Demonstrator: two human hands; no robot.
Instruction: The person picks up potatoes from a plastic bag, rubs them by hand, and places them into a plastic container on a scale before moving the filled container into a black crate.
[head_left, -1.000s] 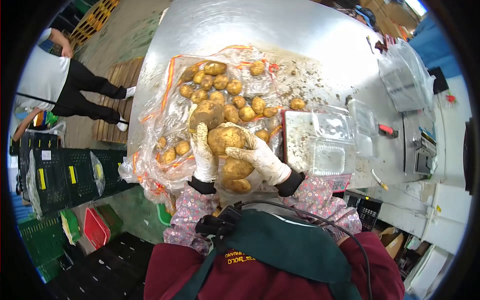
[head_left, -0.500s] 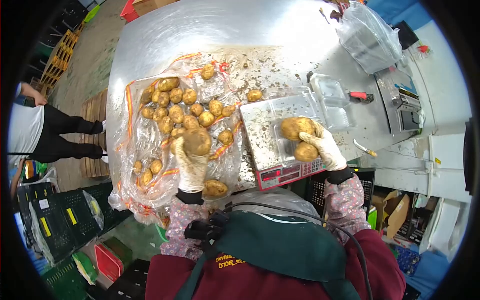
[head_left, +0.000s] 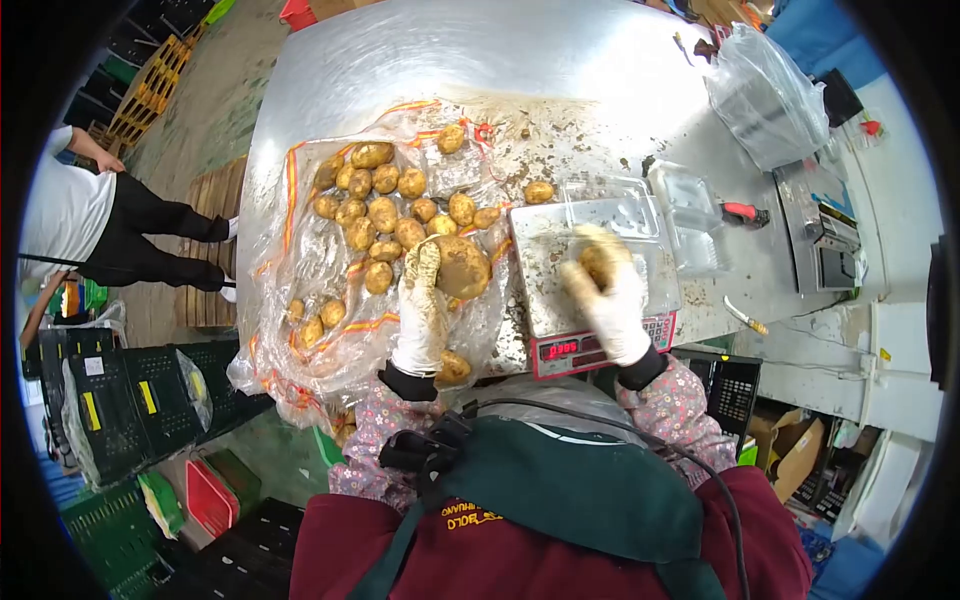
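Note:
My left hand (head_left: 422, 318), in a soiled white glove, grips a large dirt-covered potato (head_left: 464, 267) above the plastic bag's right side. Over the scale (head_left: 545, 290), my gloved right hand (head_left: 612, 305) is smeared by motion. Its thumb and fingers curl around a smaller potato (head_left: 604, 263). A clear plastic tray (head_left: 655, 275) lies on the scale, partly hidden by that hand. Loose potatoes (head_left: 382, 214) lie in a group on the opened clear bag (head_left: 300, 250) with red and yellow stripes. The scale's red display (head_left: 560, 350) is lit.
More clear trays (head_left: 690, 200) stand right of the scale, near a red-handled tool (head_left: 745, 214) and a knife (head_left: 745, 315). A bag of containers (head_left: 765, 100) sits at the back right. Soil litters the metal table (head_left: 480, 60). Another person (head_left: 70, 220) stands at left.
The left hand has moved right with the large potato, away from the pile. My right hand has shifted left and turned over the tray; the second potato beneath it is now out of sight.

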